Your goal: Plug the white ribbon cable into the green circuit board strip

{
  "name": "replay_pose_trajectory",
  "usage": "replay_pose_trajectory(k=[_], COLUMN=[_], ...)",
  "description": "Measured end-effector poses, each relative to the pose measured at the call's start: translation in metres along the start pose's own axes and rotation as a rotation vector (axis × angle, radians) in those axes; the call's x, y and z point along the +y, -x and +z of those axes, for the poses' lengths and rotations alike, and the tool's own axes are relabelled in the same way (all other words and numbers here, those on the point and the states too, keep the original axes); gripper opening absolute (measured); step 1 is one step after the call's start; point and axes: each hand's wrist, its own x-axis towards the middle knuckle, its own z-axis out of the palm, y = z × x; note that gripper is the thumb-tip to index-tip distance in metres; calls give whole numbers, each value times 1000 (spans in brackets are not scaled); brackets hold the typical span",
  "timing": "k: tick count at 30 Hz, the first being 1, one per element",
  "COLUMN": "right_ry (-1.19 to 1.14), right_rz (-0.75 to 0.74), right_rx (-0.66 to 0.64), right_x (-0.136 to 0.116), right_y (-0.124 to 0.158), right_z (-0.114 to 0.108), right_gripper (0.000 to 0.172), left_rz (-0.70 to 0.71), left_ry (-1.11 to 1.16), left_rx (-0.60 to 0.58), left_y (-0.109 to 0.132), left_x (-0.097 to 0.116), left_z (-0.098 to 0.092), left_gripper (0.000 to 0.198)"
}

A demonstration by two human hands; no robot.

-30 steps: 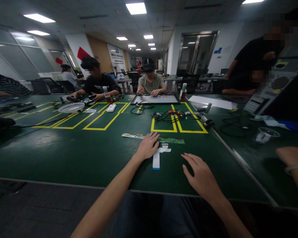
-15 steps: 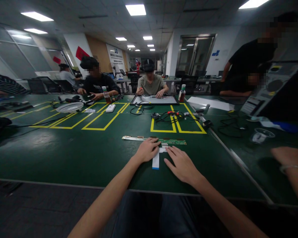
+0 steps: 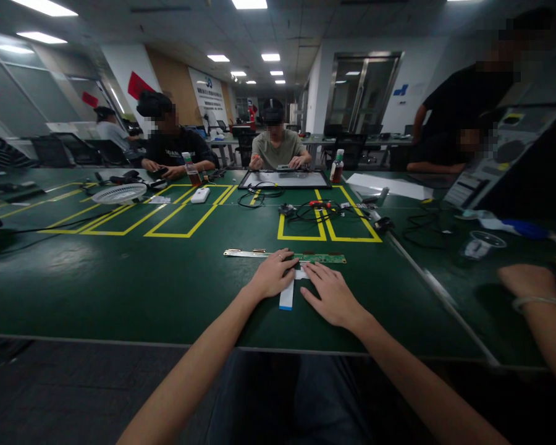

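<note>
A long, narrow green circuit board (image 3: 327,258) lies across the dark green table in front of me. A white flat ribbon cable (image 3: 286,296) with a blue end extends from beside the board toward me. My left hand (image 3: 274,273) rests over the board's front edge and the cable, fingers stretched out and thumb lower down; its fingertips touch the board near the middle. On the cable's upper part, close to the board, lie the fingertips of my right hand (image 3: 333,293), its fingers extended and thumb apart. My fingers partly hide where cable and board meet.
Across the table, a person works at a flat panel (image 3: 285,180). Black cables (image 3: 306,213), a white fan (image 3: 119,193) and two bottles, one at the right (image 3: 337,167), lie or stand farther back. A plastic cup (image 3: 484,245) and another person's hand (image 3: 528,281) are at right.
The whole view has shifted slightly, so the table appears a little higher and to the left. My right fingertips now cover more of the cable's upper part, closer to the board.
</note>
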Motion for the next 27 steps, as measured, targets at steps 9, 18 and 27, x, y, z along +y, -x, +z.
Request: replay_pose_trajectory(k=[9, 18, 27], right_ry=[10, 15, 26], right_rz=[-33, -34, -17], right_rx=[57, 63, 36], right_x=[-4, -7, -9], right_y=[3, 8, 8], right_z=[-3, 3, 0], right_gripper=[63, 59, 60], left_rz=[-20, 17, -6], left_ry=[19, 19, 59], left_rx=[-57, -38, -60], left_y=[1, 3, 4], left_x=[-1, -1, -2], left_z=[2, 1, 1], left_gripper=[52, 50, 51])
